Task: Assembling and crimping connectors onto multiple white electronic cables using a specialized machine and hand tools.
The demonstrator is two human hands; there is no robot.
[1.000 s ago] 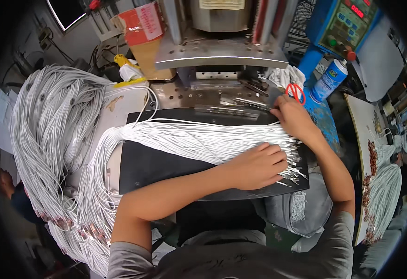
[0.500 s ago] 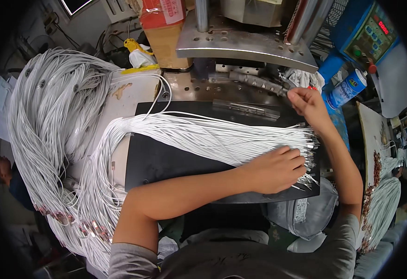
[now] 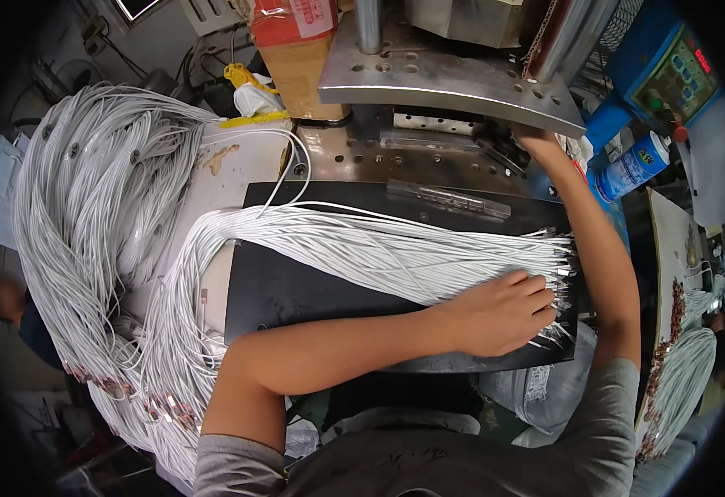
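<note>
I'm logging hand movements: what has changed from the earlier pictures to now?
The right hand picked up one clear strip and moved forward, now partly hidden by the steel plate; whether it still holds the strip can't be seen. The left hand stays on the white cables, and another clear strip stays on the black board.

Left hand [image 3: 505,313] right of centre, palm down; left forearm [image 3: 350,344] near level. Right hand [image 3: 533,139] upper right, mostly hidden; right forearm [image 3: 599,240] steep.
</note>
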